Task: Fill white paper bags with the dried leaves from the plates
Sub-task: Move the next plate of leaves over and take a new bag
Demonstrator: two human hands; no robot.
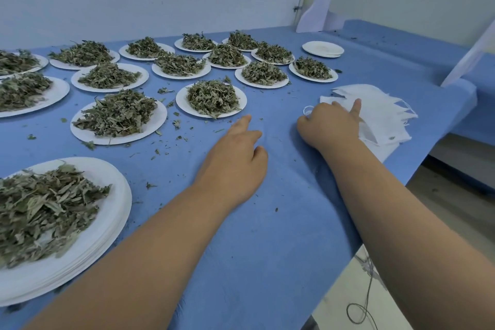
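White paper bags (380, 115) stacked under right hand (330, 127), forefinger straight on top, pinch unclear; left hand (235, 161) left of stack, loosely curled.

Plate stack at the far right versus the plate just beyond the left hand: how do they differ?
The far plate stack is bare; the near plate carries a heap of dried leaves. The stack is several plates piled together; the near plate looks single. The stack sits well back; the near plate lies just past the left hand. Both are white, round, on the blue cloth.
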